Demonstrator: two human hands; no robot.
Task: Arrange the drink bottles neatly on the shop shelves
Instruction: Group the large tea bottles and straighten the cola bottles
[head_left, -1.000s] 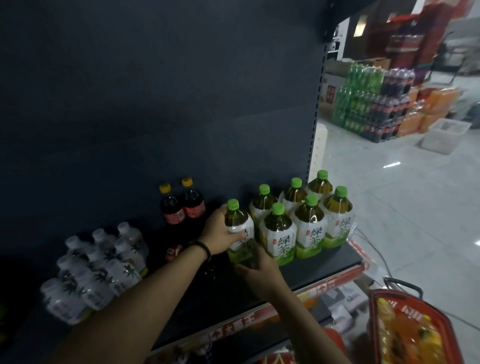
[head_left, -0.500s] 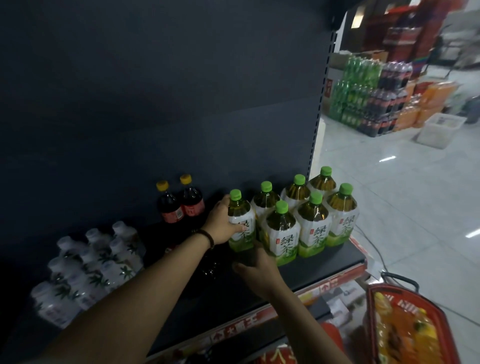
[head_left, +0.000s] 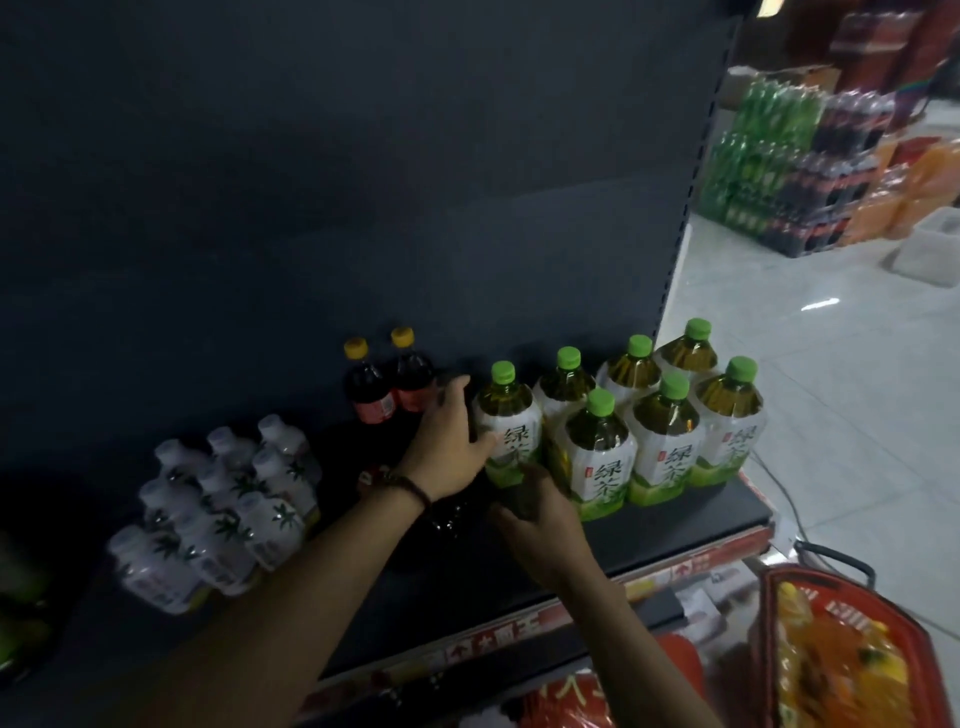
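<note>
Several green-capped green tea bottles stand in two rows at the right end of a dark shelf. The leftmost green tea bottle stands in the back row. My left hand wraps its side, thumb across the label. My right hand holds the same bottle low at its base. Two dark drink bottles with yellow caps stand just left of it. A group of pale bottles with leaf labels sits further left.
A red shopping basket with orange packs stands on the floor at lower right. Stacked crates of green and dark soda fill the aisle's far side beside a white bin. The shelf's front edge carries a red price strip.
The leftmost green tea bottle has moved back and right, from the front into line with the back row. Both hands followed it.
</note>
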